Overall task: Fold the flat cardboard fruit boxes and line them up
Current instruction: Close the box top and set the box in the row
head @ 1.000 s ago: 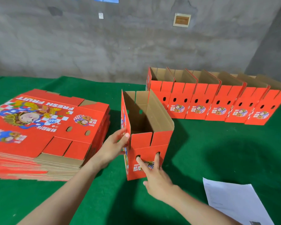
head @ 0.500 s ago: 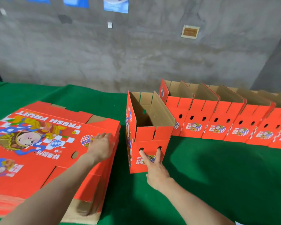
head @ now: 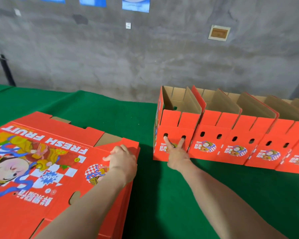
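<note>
Standing on the green desk (head: 162,195), a red folded box (head: 178,121) is at the left end of a row of folded boxes (head: 235,135). Its right side touches the next box in the row. Its top is open and the brown inside shows. The row sits on the far right part of the desk, near the wall, and runs off to the right past the edge of the view.

The right hand (head: 177,156) is at the near face of this box. Two fingers (head: 166,141) are stretched out straight like a V. Each tip goes into one of the two small holes (head: 183,136) in that face. The other fingers are tucked in. This grip is wide and holds nothing; it only pokes the box.

To the left, well apart from the row, a stack of flat boxes (head: 41,161) lies on the desk. The top one is red, with a cartoon picture and the words FRESH FRUIT seen upside down. The left hand (head: 123,159) lies on the right part of the top flat box, with its fingers bent down by the edge. I cannot tell if this grip is holding the sheet or just lying on it.

Behind the desk is a grey wall (head: 145,57). Blue pictures (head: 135,4) hang along the top. A small brown sign (head: 218,33) is on the right. A dark pole (head: 5,69) stands at the far left.
</note>
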`<state>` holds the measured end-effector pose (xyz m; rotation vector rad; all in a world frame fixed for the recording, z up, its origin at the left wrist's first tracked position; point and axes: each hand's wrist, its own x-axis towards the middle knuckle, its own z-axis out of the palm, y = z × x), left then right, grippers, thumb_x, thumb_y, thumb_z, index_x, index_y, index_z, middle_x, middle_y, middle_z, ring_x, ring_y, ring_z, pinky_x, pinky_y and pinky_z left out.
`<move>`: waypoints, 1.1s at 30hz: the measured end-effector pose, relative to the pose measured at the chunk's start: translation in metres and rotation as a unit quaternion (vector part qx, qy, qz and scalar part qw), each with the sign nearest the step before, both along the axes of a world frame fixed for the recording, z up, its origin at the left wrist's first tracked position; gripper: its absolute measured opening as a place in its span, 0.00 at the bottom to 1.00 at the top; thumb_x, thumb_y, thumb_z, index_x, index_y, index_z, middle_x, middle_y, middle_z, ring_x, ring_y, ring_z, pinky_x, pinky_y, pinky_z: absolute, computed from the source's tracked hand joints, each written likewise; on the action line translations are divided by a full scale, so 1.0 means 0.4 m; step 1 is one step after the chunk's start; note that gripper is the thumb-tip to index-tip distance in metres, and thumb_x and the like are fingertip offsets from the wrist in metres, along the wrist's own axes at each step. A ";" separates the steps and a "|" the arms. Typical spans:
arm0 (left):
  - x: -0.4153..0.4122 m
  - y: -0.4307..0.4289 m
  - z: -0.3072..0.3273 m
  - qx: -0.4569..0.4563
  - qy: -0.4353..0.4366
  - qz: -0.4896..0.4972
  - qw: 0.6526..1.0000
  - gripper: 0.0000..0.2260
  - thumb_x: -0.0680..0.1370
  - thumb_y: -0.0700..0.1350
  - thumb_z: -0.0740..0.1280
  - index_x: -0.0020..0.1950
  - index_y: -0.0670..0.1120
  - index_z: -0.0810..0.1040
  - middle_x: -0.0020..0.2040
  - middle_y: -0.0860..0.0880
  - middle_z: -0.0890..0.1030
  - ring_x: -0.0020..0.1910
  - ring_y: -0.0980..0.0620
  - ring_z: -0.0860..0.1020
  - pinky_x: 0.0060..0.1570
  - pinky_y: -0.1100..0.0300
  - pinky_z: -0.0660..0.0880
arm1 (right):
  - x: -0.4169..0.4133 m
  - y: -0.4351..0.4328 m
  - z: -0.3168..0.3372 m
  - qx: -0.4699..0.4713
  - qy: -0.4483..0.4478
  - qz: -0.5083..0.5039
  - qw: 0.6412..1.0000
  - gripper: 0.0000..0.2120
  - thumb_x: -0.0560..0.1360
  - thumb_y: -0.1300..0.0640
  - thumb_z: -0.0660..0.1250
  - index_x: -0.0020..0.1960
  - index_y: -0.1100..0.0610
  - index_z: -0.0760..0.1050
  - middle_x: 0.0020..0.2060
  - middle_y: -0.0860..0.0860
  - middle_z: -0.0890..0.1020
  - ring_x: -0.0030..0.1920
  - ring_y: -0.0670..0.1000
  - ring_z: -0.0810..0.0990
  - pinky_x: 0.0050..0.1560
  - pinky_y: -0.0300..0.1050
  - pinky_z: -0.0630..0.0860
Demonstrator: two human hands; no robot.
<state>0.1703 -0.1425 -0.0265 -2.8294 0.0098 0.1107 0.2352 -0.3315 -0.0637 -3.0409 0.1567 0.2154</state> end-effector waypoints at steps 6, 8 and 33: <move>0.028 -0.010 -0.003 0.033 0.007 -0.005 0.999 0.19 0.82 0.48 0.55 0.70 0.41 0.68 0.62 0.36 0.68 0.60 0.36 0.66 0.46 0.34 0.77 | 0.113 -0.070 0.009 -0.029 -0.007 -0.018 0.999 0.53 0.72 0.68 0.65 0.73 0.36 0.29 0.73 0.68 0.36 0.68 0.63 0.68 0.54 0.47 0.77; 0.030 -0.010 -0.002 0.055 0.016 -0.015 0.998 0.18 0.82 0.47 0.54 0.69 0.41 0.69 0.61 0.35 0.69 0.59 0.36 0.66 0.44 0.34 0.77 | 0.124 -0.079 0.014 -0.038 -0.004 -0.014 0.999 0.54 0.71 0.69 0.64 0.72 0.36 0.29 0.73 0.67 0.37 0.64 0.61 0.71 0.52 0.48 0.79; -0.028 0.017 0.021 -0.093 0.048 0.005 0.994 0.22 0.81 0.48 0.53 0.72 0.40 0.61 0.69 0.39 0.64 0.68 0.37 0.61 0.63 0.36 0.67 | -0.107 0.126 -0.007 0.262 -0.018 0.032 0.964 0.28 0.78 0.52 0.63 0.75 0.58 0.60 0.74 0.59 0.63 0.73 0.56 0.64 0.70 0.43 0.60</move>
